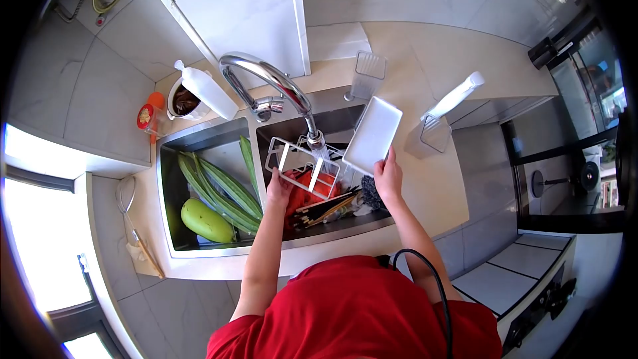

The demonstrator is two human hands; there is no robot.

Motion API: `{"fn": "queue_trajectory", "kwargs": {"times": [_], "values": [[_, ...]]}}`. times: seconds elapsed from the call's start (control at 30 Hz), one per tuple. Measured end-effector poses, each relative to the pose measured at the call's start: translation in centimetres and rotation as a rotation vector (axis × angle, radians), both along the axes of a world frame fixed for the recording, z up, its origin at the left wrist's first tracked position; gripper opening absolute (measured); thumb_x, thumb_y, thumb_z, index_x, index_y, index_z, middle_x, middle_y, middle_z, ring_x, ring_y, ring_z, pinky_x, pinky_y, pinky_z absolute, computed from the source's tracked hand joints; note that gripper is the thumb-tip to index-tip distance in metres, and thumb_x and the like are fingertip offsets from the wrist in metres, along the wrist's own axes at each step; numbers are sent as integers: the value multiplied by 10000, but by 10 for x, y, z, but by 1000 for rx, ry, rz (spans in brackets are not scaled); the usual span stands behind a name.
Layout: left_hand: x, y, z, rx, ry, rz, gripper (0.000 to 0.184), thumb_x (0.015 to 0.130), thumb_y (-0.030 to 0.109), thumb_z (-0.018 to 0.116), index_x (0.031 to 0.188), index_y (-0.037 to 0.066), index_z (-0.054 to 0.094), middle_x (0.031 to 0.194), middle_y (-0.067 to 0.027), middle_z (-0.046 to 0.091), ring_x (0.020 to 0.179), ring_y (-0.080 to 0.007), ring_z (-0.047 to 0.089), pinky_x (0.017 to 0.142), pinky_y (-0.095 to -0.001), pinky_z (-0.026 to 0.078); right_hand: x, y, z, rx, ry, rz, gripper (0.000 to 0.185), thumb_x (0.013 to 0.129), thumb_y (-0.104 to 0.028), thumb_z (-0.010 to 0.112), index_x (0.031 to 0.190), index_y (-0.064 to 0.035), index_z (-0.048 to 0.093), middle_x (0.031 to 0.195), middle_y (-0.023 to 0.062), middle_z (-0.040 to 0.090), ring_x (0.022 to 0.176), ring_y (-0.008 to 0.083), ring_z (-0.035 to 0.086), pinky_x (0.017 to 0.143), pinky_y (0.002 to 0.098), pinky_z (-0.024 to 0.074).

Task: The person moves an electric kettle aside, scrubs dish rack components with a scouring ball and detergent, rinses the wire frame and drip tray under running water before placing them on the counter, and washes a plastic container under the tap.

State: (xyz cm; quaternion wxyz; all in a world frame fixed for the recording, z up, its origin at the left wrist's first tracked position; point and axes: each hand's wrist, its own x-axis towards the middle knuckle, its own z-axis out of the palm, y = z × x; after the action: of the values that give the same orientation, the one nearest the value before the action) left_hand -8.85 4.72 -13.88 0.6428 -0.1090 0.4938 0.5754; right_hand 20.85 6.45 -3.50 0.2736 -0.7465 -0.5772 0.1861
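My left hand (pixel 278 190) grips a white wire rack (pixel 307 167) by its near left corner, over the right sink basin. In my right hand (pixel 389 177) is a shallow white rectangular tray (pixel 373 135), held by its lower edge and tilted above the basin's right side. The chrome faucet (pixel 272 72) reaches over the rack, and water seems to run from its spout. Below lie chopsticks (pixel 323 211), something red (pixel 300 198) and a dark scrubber (pixel 372 193); the rack and my hands partly hide them.
The left basin (pixel 174 226) holds long green gourds (pixel 229 193) and a rounder green gourd (pixel 207 221). Two clear holders (pixel 368 74) (pixel 436 134) and a white-handled tool (pixel 455 98) stand on the right counter. A white pot (pixel 178 110) and a whisk (pixel 126 198) are at left.
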Motion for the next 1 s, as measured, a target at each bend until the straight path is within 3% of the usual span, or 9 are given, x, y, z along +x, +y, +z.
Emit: {"fn": "queue_trajectory", "kwargs": {"times": [0.2, 0.23, 0.33, 0.4, 0.5, 0.6, 0.63, 0.73, 1.0], "values": [[2, -10, 36, 191, 104, -266, 366, 936, 267, 507, 1211, 36, 438, 1032, -134, 606, 926, -246, 608, 847, -365, 499, -16, -38, 20, 8, -67, 233, 546, 836, -106, 519, 1339, -11, 329, 641, 201, 586, 556, 365, 580, 528, 459, 448], [12, -14, 51, 159, 248, -275, 343, 937, 265, 511, 1185, 31, 477, 1019, -118, 610, 916, -211, 610, 829, -335, 496, -19, -39, 18, 57, -118, 296, 574, 836, -113, 522, 1327, 77, 293, 595, 166, 577, 517, 342, 576, 491, 441, 461], [37, -25, 79, 126, 652, -409, 323, 939, 275, 514, 1152, 33, 527, 1010, -83, 614, 909, -156, 598, 798, -286, 480, -33, -36, 17, 117, -82, 379, 576, 827, -92, 532, 1325, 74, 295, 604, 171, 583, 516, 342, 577, 490, 436, 465], [52, -29, 99, 335, 294, -476, 462, 934, 373, 513, 1238, 27, 479, 1099, -78, 588, 1006, -178, 573, 878, -321, 459, -47, -34, 17, 99, -50, 415, 582, 822, -80, 542, 1325, 72, 291, 616, 174, 591, 524, 344, 583, 492, 434, 469], [61, -25, 153, 267, 239, -488, 423, 946, 294, 507, 1289, 57, 433, 1153, -93, 559, 1023, -178, 567, 886, -364, 466, -68, -34, 9, 202, 79, 524, 585, 832, -90, 540, 1336, 52, 279, 621, 178, 596, 537, 347, 594, 494, 447, 470], [52, -21, 142, 342, 164, -439, 405, 930, 204, 541, 1294, 68, 428, 1152, -77, 563, 1017, -170, 571, 868, -338, 483, -81, -35, 6, 194, 78, 503, 576, 841, -113, 530, 1350, 7, 289, 631, 181, 604, 535, 355, 593, 494, 462, 470], [52, -20, 133, 401, 190, -399, 413, 929, 193, 538, 1307, 90, 408, 1120, -51, 569, 940, -146, 597, 753, -329, 546, -86, -33, 29, 43, 88, 444, 554, 840, -62, 534, 1353, -42, 326, 719, 192, 617, 582, 368, 597, 530, 458, 469], [49, -22, 118, 423, 194, -342, 414, 925, 173, 544, 1308, 88, 412, 1123, -55, 573, 944, -143, 595, 772, -327, 537, -90, -18, 40, 12, -152, 576, 514, 859, -95, 532, 1341, -69, 354, 776, 188, 629, 590, 359, 603, 530, 451, 483], [52, -30, 112, 415, 224, -201, 375, 909, 123, 565, 1261, 48, 460, 1103, -51, 605, 988, -140, 586, 858, -299, 490, -100, -19, 44, 91, -106, 575, 306, 887, -109, 513, 1185, -45, 483, 873, 192, 649, 651, 346, 635, 546, 428, 511]]}}
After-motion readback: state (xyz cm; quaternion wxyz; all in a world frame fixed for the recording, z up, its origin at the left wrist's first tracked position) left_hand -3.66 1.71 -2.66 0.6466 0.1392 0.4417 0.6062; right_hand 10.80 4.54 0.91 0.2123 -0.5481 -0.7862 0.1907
